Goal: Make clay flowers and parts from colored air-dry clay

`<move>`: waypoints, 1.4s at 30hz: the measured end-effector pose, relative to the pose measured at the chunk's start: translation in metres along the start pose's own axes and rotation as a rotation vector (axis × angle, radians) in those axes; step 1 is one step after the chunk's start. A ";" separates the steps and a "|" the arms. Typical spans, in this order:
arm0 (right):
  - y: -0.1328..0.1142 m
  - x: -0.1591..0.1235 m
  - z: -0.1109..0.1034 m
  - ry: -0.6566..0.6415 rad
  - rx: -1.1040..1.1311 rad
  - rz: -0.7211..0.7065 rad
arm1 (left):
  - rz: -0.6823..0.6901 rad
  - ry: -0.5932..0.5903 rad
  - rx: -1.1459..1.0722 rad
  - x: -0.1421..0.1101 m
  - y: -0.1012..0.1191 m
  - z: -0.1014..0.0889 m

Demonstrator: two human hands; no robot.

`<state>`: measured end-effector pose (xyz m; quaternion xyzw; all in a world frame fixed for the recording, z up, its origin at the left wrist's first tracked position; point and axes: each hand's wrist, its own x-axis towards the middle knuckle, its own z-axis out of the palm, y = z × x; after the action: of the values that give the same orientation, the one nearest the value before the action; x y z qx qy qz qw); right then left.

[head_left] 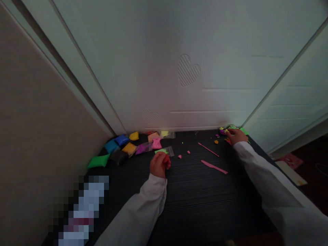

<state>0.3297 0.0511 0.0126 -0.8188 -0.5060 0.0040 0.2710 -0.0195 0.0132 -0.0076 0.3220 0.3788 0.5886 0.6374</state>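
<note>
Watching remotely, I see my left hand (158, 165) curled round a red lump (168, 163) mid-worktop (200, 201); near the far-right corner, my right hand's (236, 136) fingers meet a purple-and-yellow piece (222, 131), grip unclear.

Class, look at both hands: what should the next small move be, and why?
Probably a careful pinch by the right hand at the purple and yellow lumps: it is right at them, though its grip is unclear, while the left hand, further off, appears taken up with a red lump.
</note>
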 end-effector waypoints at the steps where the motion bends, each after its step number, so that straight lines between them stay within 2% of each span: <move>1: 0.003 0.005 0.003 0.000 -0.062 0.005 | 0.001 -0.008 0.008 0.000 -0.001 -0.001; 6: 0.003 0.017 0.020 -0.026 -0.272 -0.043 | -0.011 -0.022 0.081 0.002 -0.004 -0.005; 13: -0.002 0.028 0.029 -0.074 -0.374 -0.069 | -0.039 0.000 0.131 0.001 -0.002 -0.004; 21: -0.002 0.026 0.022 -0.038 -0.298 -0.039 | -0.023 -0.007 0.107 0.002 -0.007 -0.005; 26: -0.010 0.022 0.007 -0.038 -0.173 -0.011 | -0.037 -0.045 0.109 0.003 -0.008 -0.006; 29: -0.025 0.004 -0.007 -0.060 -0.070 -0.046 | -0.068 -0.095 0.132 0.002 -0.009 -0.004; 33: -0.055 -0.049 -0.022 -0.157 0.095 -0.185 | -0.152 -0.165 0.177 -0.003 -0.012 0.002; 36: -0.081 -0.094 -0.021 -0.296 0.437 -0.309 | -0.195 -0.233 0.207 -0.006 -0.015 0.006; 39: -0.104 -0.124 -0.012 -0.409 0.685 -0.251 | -0.212 -0.275 0.229 -0.008 -0.017 0.006; 42: -0.121 -0.139 0.000 -0.501 0.898 -0.183 | -0.219 -0.289 0.242 -0.008 -0.018 0.005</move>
<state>0.1621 -0.0236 0.0298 -0.5483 -0.5731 0.3929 0.4653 -0.0059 0.0039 -0.0194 0.4341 0.3839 0.4137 0.7022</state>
